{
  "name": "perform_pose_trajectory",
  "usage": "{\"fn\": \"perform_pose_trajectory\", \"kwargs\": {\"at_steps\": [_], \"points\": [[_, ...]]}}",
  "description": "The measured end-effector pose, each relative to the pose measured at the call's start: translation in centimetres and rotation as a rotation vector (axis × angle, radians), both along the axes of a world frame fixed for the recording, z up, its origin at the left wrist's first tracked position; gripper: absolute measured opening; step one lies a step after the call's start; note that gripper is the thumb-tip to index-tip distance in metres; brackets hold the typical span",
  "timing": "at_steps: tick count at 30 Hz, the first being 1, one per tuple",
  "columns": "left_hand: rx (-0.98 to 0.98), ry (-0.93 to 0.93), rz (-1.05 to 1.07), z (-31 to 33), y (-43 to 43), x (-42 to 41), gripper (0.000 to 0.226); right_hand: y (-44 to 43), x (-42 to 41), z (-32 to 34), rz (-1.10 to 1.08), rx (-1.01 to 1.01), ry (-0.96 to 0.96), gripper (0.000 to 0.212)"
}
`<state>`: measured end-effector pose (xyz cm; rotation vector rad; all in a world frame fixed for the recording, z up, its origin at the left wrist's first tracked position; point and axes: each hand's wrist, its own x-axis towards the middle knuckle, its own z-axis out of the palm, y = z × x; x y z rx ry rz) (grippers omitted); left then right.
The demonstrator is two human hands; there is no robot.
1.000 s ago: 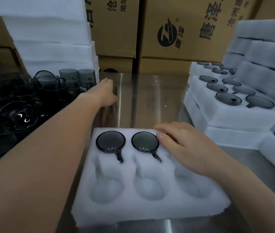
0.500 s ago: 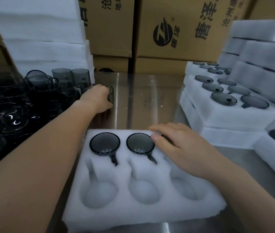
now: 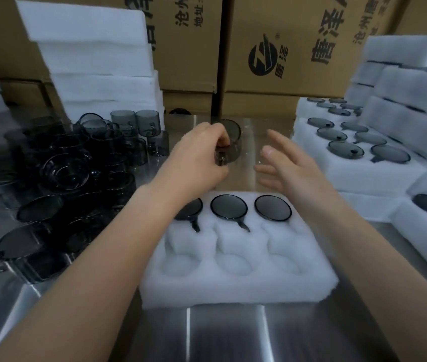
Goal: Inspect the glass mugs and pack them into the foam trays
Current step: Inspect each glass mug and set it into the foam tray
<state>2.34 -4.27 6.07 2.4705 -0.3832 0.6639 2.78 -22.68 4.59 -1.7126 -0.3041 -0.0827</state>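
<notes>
Left hand (image 3: 196, 160) is gripping a tilted mug (image 3: 233, 141) at 12 o'clock from the tray (image 3: 238, 286); right hand (image 3: 296, 168) is hovering wide, fingers spread, at the mug's 3 o'clock.

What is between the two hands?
The grey glass mug the left hand grips, then bare steel table up to the open right hand; head view.

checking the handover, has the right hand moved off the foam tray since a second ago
Yes. The right hand has left the foam tray, moving past its far edge, and is open beside the mug the left hand holds.
</notes>
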Motion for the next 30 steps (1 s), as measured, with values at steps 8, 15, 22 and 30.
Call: {"fn": "perform_pose_trajectory", "kwargs": {"at_steps": [8, 15, 22, 30], "points": [[0.007, -0.140, -0.071, -1.4, -1.7, -5.0, 0.067, 1.5, -0.3, 0.6, 0.340, 0.298, 0.169, 0.028], [-0.512, 0.013, -0.133, -2.1, -1.7, -4.4, 0.068, 1.9, -0.4, 0.0, 0.383, 0.500, 0.205, 0.031], [-0.416, 0.016, -0.208, -2.4, -1.2, -4.3, 0.071, 1.9, -0.7, 0.0, 0.344, 0.482, 0.203, 0.038], [-0.164, -0.074, -0.190, -2.4, -1.4, -4.4, 0.070, 2.4, -1.1, -0.5, 0.166, 0.326, 0.084, 0.045]]}}
